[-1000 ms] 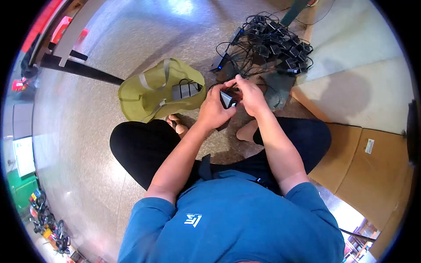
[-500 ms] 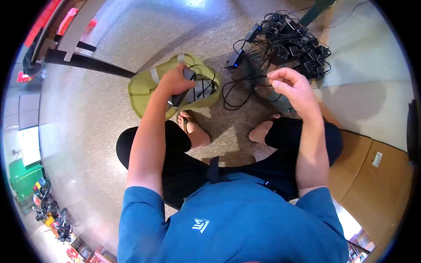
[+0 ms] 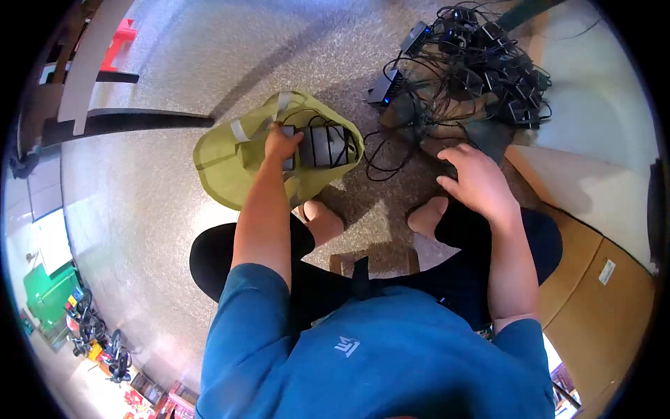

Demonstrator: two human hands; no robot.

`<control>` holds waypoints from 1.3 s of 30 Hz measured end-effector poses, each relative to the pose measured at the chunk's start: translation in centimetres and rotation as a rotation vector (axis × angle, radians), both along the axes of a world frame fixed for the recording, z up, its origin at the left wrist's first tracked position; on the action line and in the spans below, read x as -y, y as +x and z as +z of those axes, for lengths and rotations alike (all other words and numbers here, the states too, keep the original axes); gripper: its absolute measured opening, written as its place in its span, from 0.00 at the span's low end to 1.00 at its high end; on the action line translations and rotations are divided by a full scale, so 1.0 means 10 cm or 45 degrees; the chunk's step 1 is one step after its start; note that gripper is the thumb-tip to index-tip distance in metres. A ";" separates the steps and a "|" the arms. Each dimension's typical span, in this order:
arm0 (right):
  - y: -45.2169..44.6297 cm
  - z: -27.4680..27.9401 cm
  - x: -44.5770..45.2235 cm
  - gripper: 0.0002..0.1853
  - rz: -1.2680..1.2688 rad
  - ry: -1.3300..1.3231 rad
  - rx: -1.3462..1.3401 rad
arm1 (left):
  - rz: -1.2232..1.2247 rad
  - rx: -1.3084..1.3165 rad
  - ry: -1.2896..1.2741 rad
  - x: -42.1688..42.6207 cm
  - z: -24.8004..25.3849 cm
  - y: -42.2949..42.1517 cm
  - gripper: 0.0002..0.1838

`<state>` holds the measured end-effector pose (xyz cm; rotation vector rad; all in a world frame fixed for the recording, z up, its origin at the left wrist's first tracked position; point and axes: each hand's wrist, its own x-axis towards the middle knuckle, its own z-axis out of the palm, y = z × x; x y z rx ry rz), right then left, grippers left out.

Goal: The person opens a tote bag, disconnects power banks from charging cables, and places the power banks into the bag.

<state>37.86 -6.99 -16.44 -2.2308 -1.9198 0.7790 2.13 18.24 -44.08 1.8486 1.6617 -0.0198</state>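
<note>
My left hand (image 3: 281, 146) reaches into an olive-green bag (image 3: 227, 164) lying on the floor. Its fingers are wrapped round a dark box-shaped device (image 3: 289, 159), partly hidden by the hand. Beside that device, several similar grey boxes (image 3: 321, 147) stand in a row inside the bag, with black cables over them. My right hand (image 3: 480, 180) hovers above the floor with thumb and fingers apart, holding nothing. Just beyond it lies a tangle of black cables and small black blocks (image 3: 488, 77).
Two box-shaped hubs with blue lights, a nearer hub (image 3: 386, 89) and a farther hub (image 3: 416, 40), sit at the tangle's left side. A dark table leg (image 3: 153, 119) extends toward the bag. Folded cardboard (image 3: 583, 279) is at my right, near a pale panel (image 3: 593, 119).
My left hand has lowered the tilted box-shaped device into the bag, beside the others. My right hand has opened from a pinch near the cables and moved slightly toward me.
</note>
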 end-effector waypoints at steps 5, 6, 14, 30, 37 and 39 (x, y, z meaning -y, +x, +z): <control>0.08 -0.13 -0.14 0.22 -0.026 -0.086 0.007 | 0.250 -0.080 -0.092 -0.13 -0.42 -0.14 0.55; 0.09 -0.13 -0.17 0.22 -0.034 -0.084 0.013 | 0.220 -0.101 -0.107 -0.16 -0.46 -0.16 0.54; 0.13 -0.25 -0.28 0.23 -0.054 -0.121 -0.007 | 0.089 -0.218 -0.284 -0.05 -0.70 -0.09 0.50; 0.11 -0.19 -0.23 0.23 0.017 -0.124 0.023 | 0.557 0.130 -0.182 -0.03 -0.81 -0.35 0.33; 0.24 -0.10 -0.09 0.19 -0.073 0.030 0.069 | 0.036 -0.042 0.263 -0.05 -0.23 0.20 0.29; 0.30 -0.09 -0.03 0.18 -0.058 0.051 0.079 | -0.302 0.109 0.142 -0.01 0.24 0.34 0.27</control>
